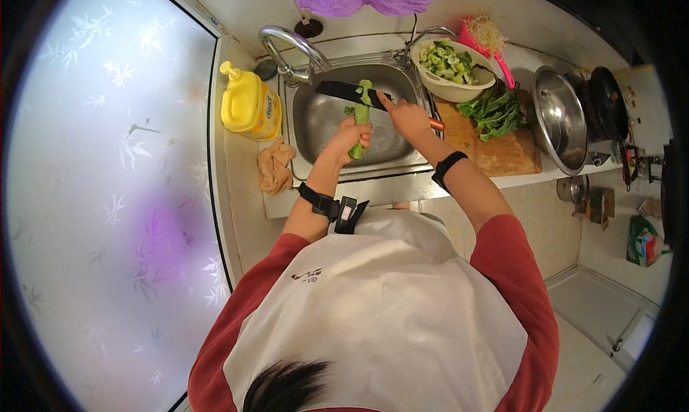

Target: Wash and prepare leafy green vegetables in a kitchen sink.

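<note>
Over the stainless steel sink (317, 126), my left hand (352, 136) grips a thick green vegetable stem (361, 115), its lower end sticking out below the fist. My right hand (406, 118) holds a kitchen knife with a black blade (339, 90) and an orange-brown handle (437, 124), the index finger extended along the blade. The blade lies across the upper part of the stem; part of the stem shows over it. A small leafy bit (349, 110) is beside the stem. How deep the edge sits in the stem cannot be told.
A chrome faucet (293, 38) arches over the sink's back left. Left are a yellow detergent jug (250, 105) and a tan cloth (275, 166). Right are a bowl of chopped greens (455, 91), leafy greens (492, 113) on a wooden cutting board (500, 156), a pink strainer (503, 70) and a steel basin (560, 121).
</note>
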A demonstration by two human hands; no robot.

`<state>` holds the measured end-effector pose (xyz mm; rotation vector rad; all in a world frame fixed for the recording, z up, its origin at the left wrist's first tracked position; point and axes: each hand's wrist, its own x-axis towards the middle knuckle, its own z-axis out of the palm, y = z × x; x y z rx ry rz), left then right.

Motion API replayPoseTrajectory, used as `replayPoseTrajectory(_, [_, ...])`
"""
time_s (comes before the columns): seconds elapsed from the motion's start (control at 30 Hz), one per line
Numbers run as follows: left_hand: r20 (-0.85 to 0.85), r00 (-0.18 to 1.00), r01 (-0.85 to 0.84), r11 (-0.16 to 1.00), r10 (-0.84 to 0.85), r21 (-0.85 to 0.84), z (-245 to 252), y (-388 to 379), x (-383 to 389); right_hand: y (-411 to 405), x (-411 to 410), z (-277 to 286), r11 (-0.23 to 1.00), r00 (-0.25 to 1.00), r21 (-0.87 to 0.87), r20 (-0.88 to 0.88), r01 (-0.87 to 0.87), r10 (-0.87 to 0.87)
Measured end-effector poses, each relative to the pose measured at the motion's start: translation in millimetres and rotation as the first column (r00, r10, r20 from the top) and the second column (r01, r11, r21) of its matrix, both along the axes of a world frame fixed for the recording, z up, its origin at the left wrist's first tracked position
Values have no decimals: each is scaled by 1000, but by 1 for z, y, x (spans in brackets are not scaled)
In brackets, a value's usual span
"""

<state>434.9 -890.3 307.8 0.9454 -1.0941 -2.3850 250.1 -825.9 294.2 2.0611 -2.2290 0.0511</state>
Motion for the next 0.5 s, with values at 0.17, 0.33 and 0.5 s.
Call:
replayPoseTrajectory(0.17, [48, 997, 55, 998, -55, 11, 1, 2, 3, -16, -18, -13, 994, 994, 19, 6, 110, -110])
replayPoseTrajectory(0.33, [108, 994, 8, 1000, -8, 0, 4, 1, 10, -22, -30, -14, 974, 979, 107, 25, 197, -201])
replayPoseTrajectory(0.5, [99, 995, 2, 1000, 0, -21, -6, -11, 15, 3, -11, -12, 999, 998, 25, 28, 49, -50])
